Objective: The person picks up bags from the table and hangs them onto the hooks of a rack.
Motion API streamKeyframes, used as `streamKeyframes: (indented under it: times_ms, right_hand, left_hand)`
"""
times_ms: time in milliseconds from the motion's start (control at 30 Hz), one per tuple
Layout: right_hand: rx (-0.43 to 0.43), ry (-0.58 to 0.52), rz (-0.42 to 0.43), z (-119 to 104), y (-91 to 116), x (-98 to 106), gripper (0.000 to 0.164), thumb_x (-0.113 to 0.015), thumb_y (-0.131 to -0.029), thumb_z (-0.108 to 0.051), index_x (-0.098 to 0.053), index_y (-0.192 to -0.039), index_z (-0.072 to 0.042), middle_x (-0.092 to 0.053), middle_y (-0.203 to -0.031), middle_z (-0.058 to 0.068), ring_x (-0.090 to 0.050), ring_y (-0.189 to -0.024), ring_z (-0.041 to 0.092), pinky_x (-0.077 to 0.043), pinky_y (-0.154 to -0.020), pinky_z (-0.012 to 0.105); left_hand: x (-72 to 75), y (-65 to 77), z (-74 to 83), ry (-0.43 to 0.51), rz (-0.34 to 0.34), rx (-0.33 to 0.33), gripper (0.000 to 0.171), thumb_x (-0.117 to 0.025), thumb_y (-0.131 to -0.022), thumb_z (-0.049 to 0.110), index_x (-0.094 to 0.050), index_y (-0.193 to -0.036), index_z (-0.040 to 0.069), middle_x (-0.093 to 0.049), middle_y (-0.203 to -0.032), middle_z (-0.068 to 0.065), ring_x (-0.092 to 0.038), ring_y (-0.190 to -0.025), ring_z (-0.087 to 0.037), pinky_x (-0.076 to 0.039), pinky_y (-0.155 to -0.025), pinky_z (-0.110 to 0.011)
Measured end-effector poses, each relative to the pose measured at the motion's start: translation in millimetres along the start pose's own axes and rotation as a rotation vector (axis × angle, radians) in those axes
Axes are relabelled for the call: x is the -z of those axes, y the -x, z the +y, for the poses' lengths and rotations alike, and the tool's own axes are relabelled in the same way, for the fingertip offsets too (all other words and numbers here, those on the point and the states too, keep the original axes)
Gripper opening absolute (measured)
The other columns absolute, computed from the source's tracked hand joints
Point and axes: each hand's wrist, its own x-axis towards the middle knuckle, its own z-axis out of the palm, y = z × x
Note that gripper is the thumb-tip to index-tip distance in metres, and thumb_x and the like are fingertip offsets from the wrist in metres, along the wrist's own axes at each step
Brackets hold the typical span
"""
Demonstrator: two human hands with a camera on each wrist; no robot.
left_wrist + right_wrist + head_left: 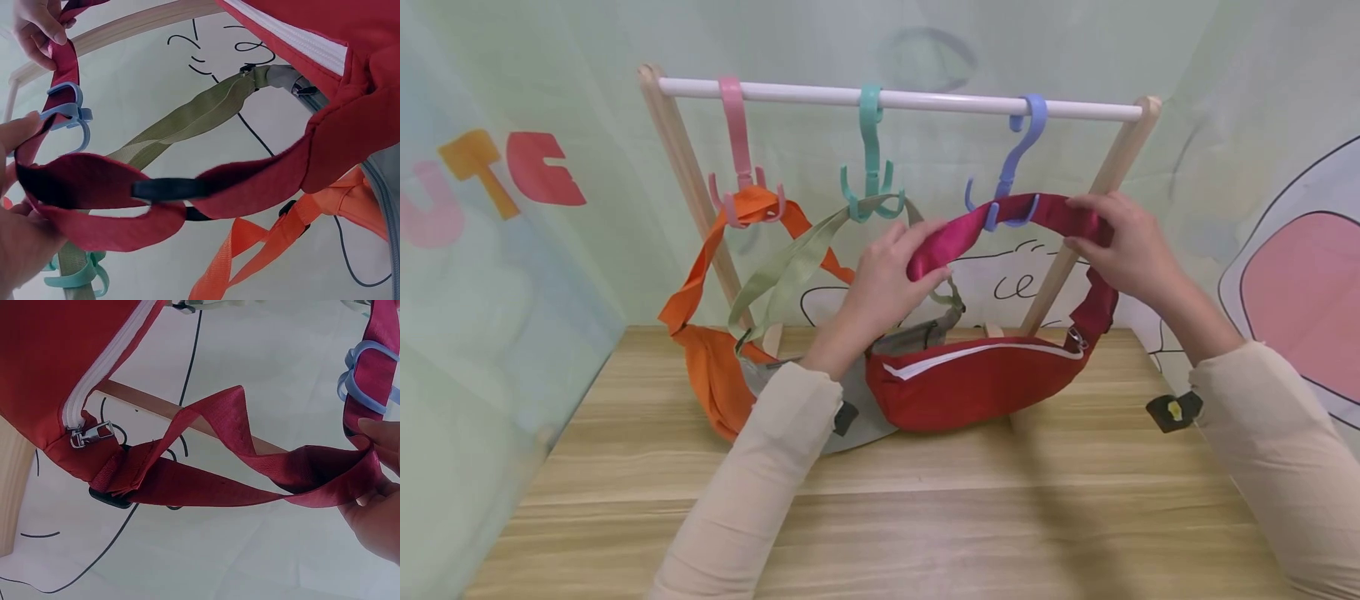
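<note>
A red waist bag (pixel 977 383) with a white zipper hangs by its dark red strap (pixel 1045 210) from the blue hook (pixel 1026 150). My left hand (pixel 891 275) pinches the strap left of the hook between thumb and fingers. On the other side, my right hand (pixel 1123 242) pinches the strap between thumb and fingers. The strap lies in the blue hook's prongs, as the right wrist view also shows at the hook (pixel 365 375). Below my right hand the strap folds into loops (pixel 250 462) down to a black buckle (pixel 109 497) beside the zipper pull (pixel 92 433).
An orange bag (pixel 718 383) hangs from the pink hook (pixel 737 150). A grey-green bag (pixel 865 408), partly behind the red one, hangs from the green hook (pixel 871 142). The white rod (pixel 805 94) spans a wooden stand (pixel 681 158) on the wooden table (pixel 917 517).
</note>
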Motion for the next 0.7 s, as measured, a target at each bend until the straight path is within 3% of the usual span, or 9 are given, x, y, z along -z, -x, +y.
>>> streamKeyframes:
  times_ms: [700]
  right_hand:
    - [-0.003,-0.034,-0.037,6,4,-3,0.050,-0.062,-0.083,0.000,-0.045,-0.130,0.001,-0.048,-0.112,0.025,-0.046,-0.096,0.039,-0.042,-0.078,0.053]
  left_hand:
    - [-12.2,5.0,-6.3,0.042,-0.052,0.005,0.061,-0.070,-0.081,0.019,-0.043,-0.136,0.017,-0.052,-0.114,-0.011,-0.051,-0.103,-0.022,-0.050,-0.076,-0.031]
